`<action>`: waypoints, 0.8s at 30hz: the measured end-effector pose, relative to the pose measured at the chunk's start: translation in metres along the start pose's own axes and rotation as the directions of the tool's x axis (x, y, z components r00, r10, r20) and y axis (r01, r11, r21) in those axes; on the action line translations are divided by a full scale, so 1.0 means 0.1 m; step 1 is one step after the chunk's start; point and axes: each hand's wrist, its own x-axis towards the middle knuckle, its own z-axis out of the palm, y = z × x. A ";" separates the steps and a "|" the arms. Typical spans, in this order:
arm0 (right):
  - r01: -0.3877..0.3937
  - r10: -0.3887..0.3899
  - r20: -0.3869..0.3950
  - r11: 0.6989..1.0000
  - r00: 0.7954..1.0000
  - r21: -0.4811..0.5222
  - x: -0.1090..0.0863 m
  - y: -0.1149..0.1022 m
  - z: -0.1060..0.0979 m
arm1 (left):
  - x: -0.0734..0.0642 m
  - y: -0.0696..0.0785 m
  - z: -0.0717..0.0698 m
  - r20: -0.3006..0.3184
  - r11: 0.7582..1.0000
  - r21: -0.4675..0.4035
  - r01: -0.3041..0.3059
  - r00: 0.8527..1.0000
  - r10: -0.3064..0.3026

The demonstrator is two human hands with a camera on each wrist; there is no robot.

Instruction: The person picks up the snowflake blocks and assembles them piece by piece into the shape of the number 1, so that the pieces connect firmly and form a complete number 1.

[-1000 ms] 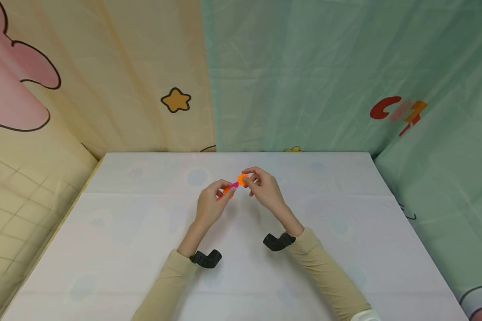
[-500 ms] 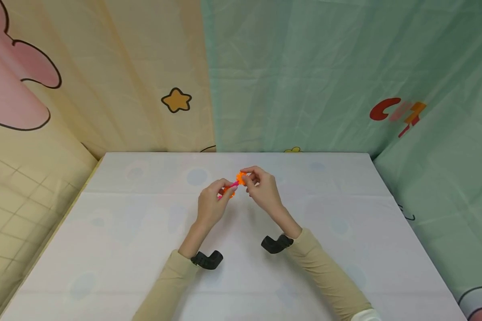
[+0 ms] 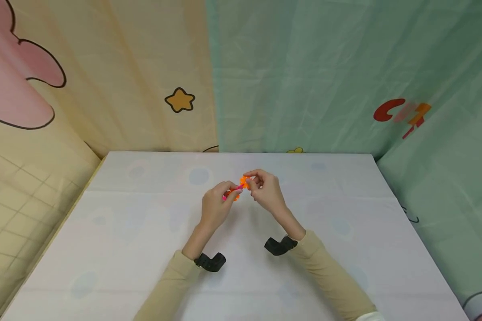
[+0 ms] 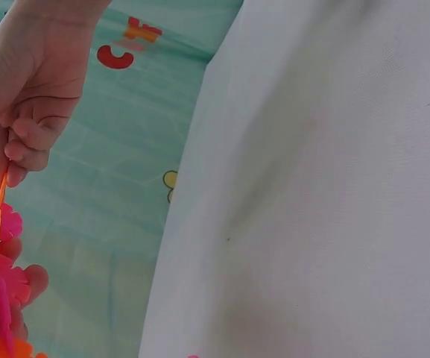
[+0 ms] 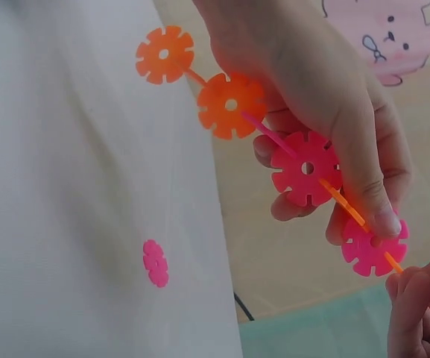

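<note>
My left hand (image 3: 217,203) grips a chain of slotted, flower-shaped plastic discs, above the white table. In the right wrist view the chain has orange discs (image 5: 231,105) at its far end and pink discs (image 5: 308,168) toward the right hand, joined through their slots by discs seen edge-on. The left thumb presses on the pink disc (image 5: 375,250) nearest the right hand. My right hand (image 3: 267,191) pinches an orange disc (image 4: 0,201), edge-on in the left wrist view, which meets that pink disc's edge. The right fingertips cover part of the orange disc.
A loose pink disc (image 5: 155,263) lies on the white tabletop (image 3: 144,249). Patterned curtains (image 3: 305,80) hang behind the table and along its sides. A black camera mount (image 3: 210,262) sits on the left wrist, another (image 3: 280,245) on the right.
The orange disc in my right fingers has come slightly nearer the pink end of the chain and now overlaps it in the head view. Both hands keep their grips, and the head view has shifted slightly.
</note>
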 end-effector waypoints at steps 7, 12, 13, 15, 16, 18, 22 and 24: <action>-0.015 0.015 -0.008 0.999 1.000 0.044 -0.01 0.06 0.01 | 0.00 -0.03 0.02 0.005 1.000 -0.004 0.004 1.000 -0.004; -0.041 0.039 0.037 0.998 0.999 0.051 -0.02 0.11 -0.01 | -0.02 -0.04 0.03 0.036 1.000 -0.018 0.018 0.999 -0.017; -0.044 0.042 0.051 0.998 0.998 0.046 -0.02 0.11 -0.01 | -0.02 -0.05 0.03 0.044 1.000 -0.019 0.020 0.999 -0.019; -0.053 0.050 0.076 0.998 0.996 0.036 -0.02 0.12 -0.03 | -0.03 -0.06 0.04 0.051 1.000 -0.020 0.020 0.999 -0.019; -0.056 0.054 0.084 0.998 0.995 0.029 -0.02 0.13 -0.04 | -0.03 -0.06 0.04 0.051 1.000 -0.021 0.021 0.998 -0.020; -0.063 0.060 0.097 0.998 0.993 0.022 -0.01 0.13 -0.05 | -0.03 -0.07 0.05 0.046 1.000 -0.021 0.022 0.999 -0.021; -0.093 0.088 0.129 0.995 0.988 0.038 0.00 0.14 -0.08 | -0.02 -0.08 0.04 0.033 0.999 -0.016 0.034 0.999 -0.033; -0.106 0.098 0.155 0.993 0.983 0.048 0.00 0.14 -0.08 | -0.03 -0.09 0.03 0.037 0.999 -0.011 0.040 0.999 -0.039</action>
